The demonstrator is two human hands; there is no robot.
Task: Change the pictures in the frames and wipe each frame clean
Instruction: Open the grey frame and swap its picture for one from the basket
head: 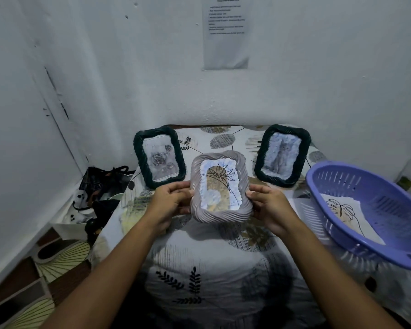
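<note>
Both grips clamp the grey frame (221, 186): left hand (170, 200), right hand (268, 205), edges only, above the desk (223, 269). I'd worry it slips onto dark frames (159, 157) nearby.

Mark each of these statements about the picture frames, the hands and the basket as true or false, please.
1. Both hands hold the pale frame, the left hand on one side and the right hand on the other. True.
2. The dark frame on the left shows a cat. False: it shows roses; the cat is in the dark frame on the right.
3. The purple basket holds a sheet with a leaf drawing. True.
4. The two dark frames lie flat on the table. False: they stand upright.
5. The paper sheet on the wall is blank. False: it bears printed lines.
</note>
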